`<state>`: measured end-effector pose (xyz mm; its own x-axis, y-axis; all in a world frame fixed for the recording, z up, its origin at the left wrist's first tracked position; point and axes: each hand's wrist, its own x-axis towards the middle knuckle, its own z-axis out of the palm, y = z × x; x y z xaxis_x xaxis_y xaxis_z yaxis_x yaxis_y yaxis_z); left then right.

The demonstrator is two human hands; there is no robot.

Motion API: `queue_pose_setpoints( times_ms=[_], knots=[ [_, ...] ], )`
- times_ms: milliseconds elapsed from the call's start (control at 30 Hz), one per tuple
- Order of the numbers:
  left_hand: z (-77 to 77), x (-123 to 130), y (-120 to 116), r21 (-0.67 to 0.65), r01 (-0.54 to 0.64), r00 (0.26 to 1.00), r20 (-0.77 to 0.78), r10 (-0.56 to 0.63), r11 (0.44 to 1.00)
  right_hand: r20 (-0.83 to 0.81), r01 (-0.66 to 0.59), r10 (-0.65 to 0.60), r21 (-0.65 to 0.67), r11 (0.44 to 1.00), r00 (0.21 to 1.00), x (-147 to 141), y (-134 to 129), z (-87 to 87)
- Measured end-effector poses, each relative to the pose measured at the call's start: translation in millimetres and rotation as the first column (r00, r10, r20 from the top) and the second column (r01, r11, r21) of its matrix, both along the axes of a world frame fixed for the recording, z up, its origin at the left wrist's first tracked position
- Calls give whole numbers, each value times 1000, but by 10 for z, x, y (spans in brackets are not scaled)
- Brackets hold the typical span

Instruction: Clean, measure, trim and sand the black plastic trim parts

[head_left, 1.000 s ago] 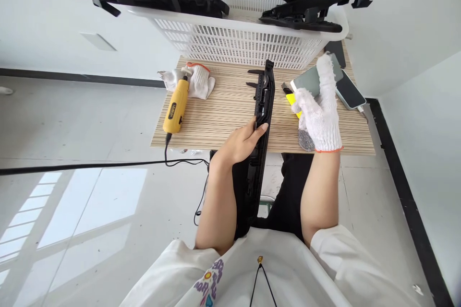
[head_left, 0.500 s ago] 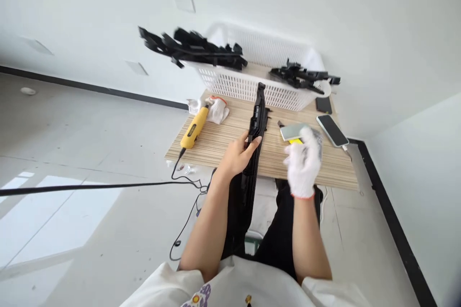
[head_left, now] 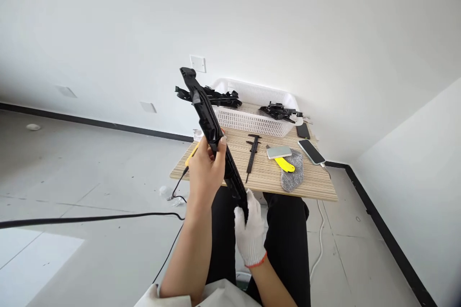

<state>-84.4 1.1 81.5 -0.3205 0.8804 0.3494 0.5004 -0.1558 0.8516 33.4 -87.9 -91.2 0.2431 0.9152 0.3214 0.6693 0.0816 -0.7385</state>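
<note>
A long black plastic part is held up at a slant over the table's front edge, its far end toward the wall. My bare left hand is closed around its middle, thumb on top. At the near lower end, my right hand, in a white knit glove with an orange cuff, grips the same part. Behind it on the table lie a black caliper, a whetstone-like pale block, a yellow utility knife and a grey cloth.
A white plastic basket with several black parts stands at the table's back against the wall. Two phones lie at the right of the wooden table. A yellow power tool is partly hidden; its cable runs left.
My left hand has lifted the black part and tilted it leftward. My gloved right hand has moved from the block and knife to the part's lower end. The caliper is now uncovered.
</note>
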Motion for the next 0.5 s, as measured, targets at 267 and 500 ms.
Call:
queue_pose_setpoints(
  times_ms=[267,500],
  knots=[
    [325,-29,190,-2,-20,988,-150,19,1000,60,-72,74,-34,997,995,-78,-42,279],
    [964,0,-61,-100,189,884,-416,-214,977,-193,-80,89,53,995,977,75,-57,763]
  ],
)
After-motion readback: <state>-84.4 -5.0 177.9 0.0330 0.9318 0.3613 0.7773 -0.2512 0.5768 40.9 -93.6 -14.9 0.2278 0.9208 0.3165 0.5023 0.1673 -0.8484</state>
